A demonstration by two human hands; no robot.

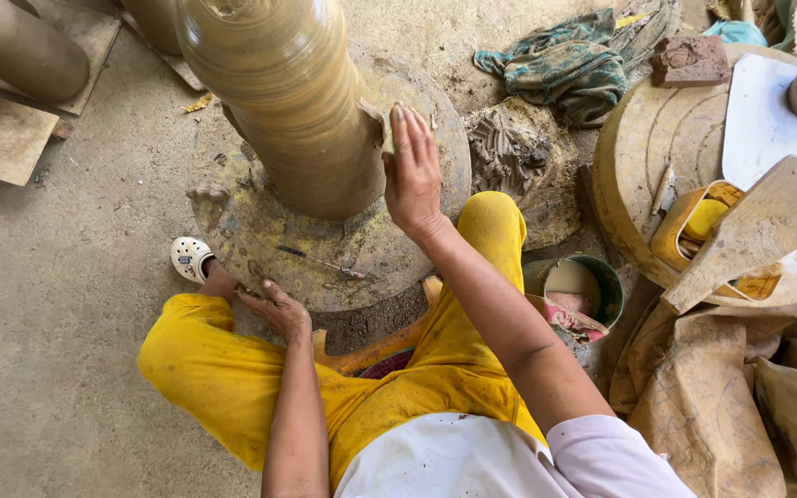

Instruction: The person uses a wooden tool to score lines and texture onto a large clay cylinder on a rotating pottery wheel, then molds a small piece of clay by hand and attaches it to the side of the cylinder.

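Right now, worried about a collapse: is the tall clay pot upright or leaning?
Upright: the pot stands centred on the wheel, right hand pressed against its side.

the tall wet clay vessel [283, 101] looked glossy and smoothly ribbed, the round clay-smeared wheel disc [260, 235] matt and rough, the flat wooden paddle [758, 231] dull and dusty.

- Your right hand [411, 166] presses a small scrap against the lower wall of the tall clay pot [288, 101].
- Your left hand [276, 306] rests, fingers spread, on the near edge of the round wheel [325, 258] that carries the pot.
- A small bucket [576, 288] sits just beside your right knee.
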